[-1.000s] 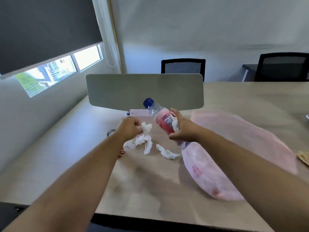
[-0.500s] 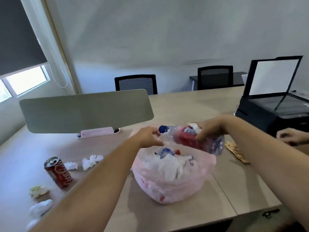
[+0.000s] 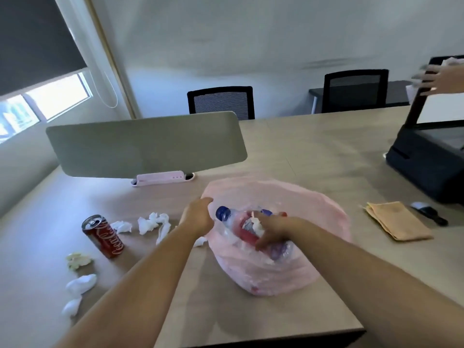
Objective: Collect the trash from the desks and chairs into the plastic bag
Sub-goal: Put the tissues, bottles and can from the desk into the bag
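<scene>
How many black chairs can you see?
2. One black chair sits behind the grey divider; the other black chair is further to the right. More may be hidden out of view.

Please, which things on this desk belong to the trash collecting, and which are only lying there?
For the job:
- plastic bag, left hand at its rim
- bottle, gripped by the right hand over the bag
- cola can
- crumpled tissues

Just lying about:
- printer
- desk divider
- brown papers, possibly trash
- chairs
</scene>
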